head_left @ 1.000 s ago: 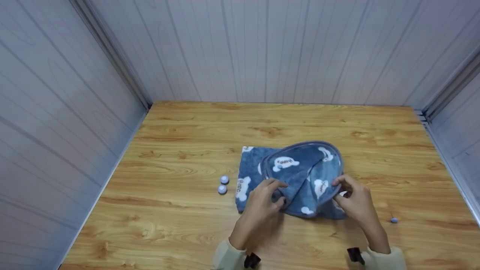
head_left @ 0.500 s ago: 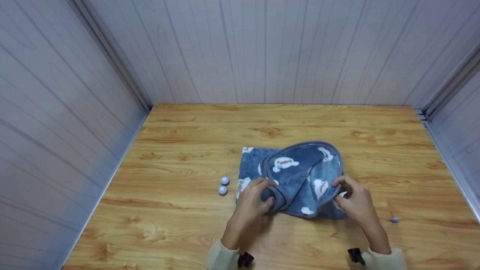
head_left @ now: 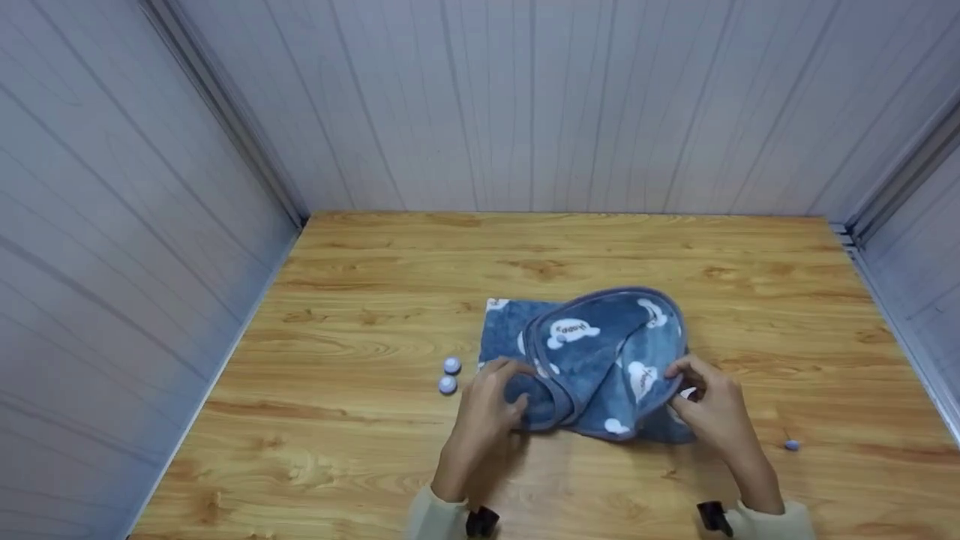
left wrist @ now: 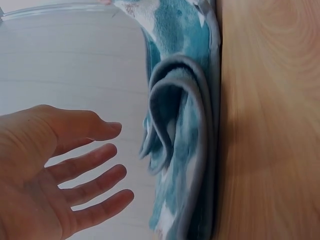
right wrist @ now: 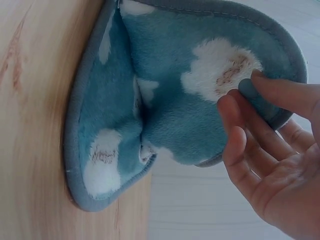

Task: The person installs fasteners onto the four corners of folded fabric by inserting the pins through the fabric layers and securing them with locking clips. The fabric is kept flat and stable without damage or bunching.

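A blue fleece blanket [head_left: 592,360] with white cloud patches reading "Happy" and a grey bound edge lies on the table, partly folded over itself. Its near left corner curls into a loose roll, seen edge-on as folds [left wrist: 177,120] in the left wrist view. My left hand [head_left: 484,409] is beside this roll, fingers relaxed and apart from the cloth in the left wrist view. On the right, my right hand [head_left: 709,397] pinches the raised edge. A small round blue knob [right wrist: 247,88] shows between its thumb and fingers. Another small knob [head_left: 561,339] sits on a cloud patch.
Two small lavender round knobs [head_left: 451,365] lie left of the blanket. One with a thin stem [head_left: 791,445] lies to the right, beyond my right hand. The wood-grain table [head_left: 360,450] is enclosed by pale panel walls [head_left: 525,105].
My left hand has drawn away to the left from the blanket's near corner, and that corner now curls further out to the left. My right hand has stayed at the edge.
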The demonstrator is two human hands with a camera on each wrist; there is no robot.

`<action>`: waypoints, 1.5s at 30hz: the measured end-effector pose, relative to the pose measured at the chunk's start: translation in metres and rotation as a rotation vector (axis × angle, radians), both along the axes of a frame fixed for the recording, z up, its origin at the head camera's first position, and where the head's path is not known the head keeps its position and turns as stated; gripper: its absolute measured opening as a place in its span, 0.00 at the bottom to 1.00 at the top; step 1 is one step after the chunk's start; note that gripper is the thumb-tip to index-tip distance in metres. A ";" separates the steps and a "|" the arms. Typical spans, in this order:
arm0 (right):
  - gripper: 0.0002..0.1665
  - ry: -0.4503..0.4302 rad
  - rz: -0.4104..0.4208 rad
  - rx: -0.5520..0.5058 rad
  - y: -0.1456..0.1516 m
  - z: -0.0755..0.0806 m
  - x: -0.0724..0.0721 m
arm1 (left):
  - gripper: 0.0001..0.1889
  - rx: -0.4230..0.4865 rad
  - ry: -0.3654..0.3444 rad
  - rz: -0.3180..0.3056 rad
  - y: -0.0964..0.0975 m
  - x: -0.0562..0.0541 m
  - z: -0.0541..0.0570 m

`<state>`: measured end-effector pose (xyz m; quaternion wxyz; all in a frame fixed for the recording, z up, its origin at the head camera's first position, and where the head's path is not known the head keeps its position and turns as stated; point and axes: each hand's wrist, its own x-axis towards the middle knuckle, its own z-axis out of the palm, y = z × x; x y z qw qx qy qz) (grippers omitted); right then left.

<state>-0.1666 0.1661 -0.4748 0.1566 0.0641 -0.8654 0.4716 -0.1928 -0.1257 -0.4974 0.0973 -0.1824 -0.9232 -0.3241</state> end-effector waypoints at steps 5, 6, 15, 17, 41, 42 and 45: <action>0.18 -0.013 0.003 0.002 0.006 -0.011 -0.002 | 0.15 0.008 -0.021 0.039 -0.009 0.000 -0.003; 0.18 -0.012 0.004 0.005 0.007 -0.012 -0.002 | 0.15 0.008 -0.029 0.045 -0.011 0.000 -0.004; 0.18 -0.022 -0.003 0.026 0.007 -0.012 0.000 | 0.14 -0.011 -0.058 0.137 -0.025 0.001 -0.013; 0.18 -0.028 -0.007 0.028 0.007 -0.012 0.000 | 0.13 -0.029 -0.023 0.169 -0.030 0.001 -0.017; 0.18 -0.017 -0.005 0.035 0.007 -0.009 -0.002 | 0.11 0.028 -0.133 0.348 -0.069 -0.005 -0.038; 0.18 -0.016 -0.006 0.038 0.007 -0.009 -0.003 | 0.11 0.043 -0.143 0.342 -0.070 -0.005 -0.038; 0.17 -0.018 -0.008 0.040 0.007 -0.008 -0.003 | 0.12 0.076 -0.174 0.335 -0.071 -0.005 -0.038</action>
